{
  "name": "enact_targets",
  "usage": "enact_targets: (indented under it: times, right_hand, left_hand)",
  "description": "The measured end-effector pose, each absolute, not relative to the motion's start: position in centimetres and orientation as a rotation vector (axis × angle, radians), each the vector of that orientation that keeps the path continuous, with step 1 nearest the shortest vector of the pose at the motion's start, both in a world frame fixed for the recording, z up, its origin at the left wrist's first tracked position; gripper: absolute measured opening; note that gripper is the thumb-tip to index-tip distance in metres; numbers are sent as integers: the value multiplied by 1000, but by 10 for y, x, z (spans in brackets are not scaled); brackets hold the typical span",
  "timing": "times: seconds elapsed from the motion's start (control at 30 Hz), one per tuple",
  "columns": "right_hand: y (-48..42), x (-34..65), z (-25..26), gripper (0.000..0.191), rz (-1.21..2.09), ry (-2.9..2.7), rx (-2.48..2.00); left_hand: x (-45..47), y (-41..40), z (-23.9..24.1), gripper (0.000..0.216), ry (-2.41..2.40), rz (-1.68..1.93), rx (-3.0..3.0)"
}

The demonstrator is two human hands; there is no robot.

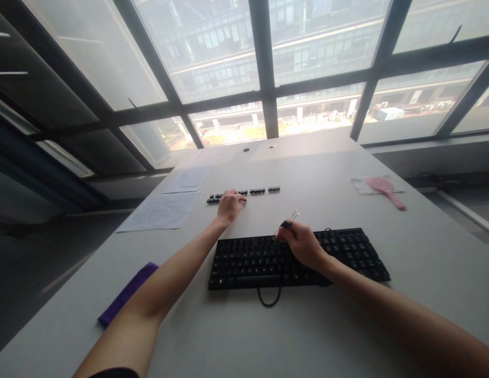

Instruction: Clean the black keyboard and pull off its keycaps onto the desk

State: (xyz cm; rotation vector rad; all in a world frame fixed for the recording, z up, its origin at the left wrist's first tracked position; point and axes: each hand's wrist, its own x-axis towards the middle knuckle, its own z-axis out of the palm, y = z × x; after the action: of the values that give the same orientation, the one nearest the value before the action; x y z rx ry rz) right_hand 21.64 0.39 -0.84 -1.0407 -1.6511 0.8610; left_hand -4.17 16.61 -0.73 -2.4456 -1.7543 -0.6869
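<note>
A black keyboard (248, 281) lies on the white table, and several keys in its upper rows appear to be off. My right hand (305, 245) is over the middle of it, closed around a wire keycap puller (286, 224) with a black middle part. One wire end points up and away; the other reaches down to the upper rows. Farther off, my left hand (229, 206) is at a line of loose black keycaps (257, 191), its fingers pinched on a dark keycap (244, 200) at the near side of the line. The fingers partly hide it.
Printed paper sheets (161, 211) lie at the left. A folded purple cloth (128, 294) is beside my left forearm. To the right, a pink hairbrush (386, 191) rests partly on a pale wipe or packet (360, 186). A cable loop (269, 304) sticks out at the keyboard's near edge.
</note>
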Motion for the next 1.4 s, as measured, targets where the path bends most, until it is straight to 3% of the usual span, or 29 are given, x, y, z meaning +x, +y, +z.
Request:
enact_targets:
  times: [0.77,1.07,1.23,1.4]
  right_hand:
    - [3,218,-8,24,917,-1577,-1037]
    - [12,225,-6,20,927,-1421,-1022]
    - [10,239,1,21,789,-1723,-1034]
    - [6,235,-2,21,822,-1860,-972]
  left_hand:
    - [-45,177,3,11,-1743,-688,-2310]
    - [-15,75,37,14,-1488,-730,-2567]
    - [27,17,29,16,-1421,-757,-2825]
    - [34,8,11,15,-1448,-828,-2869]
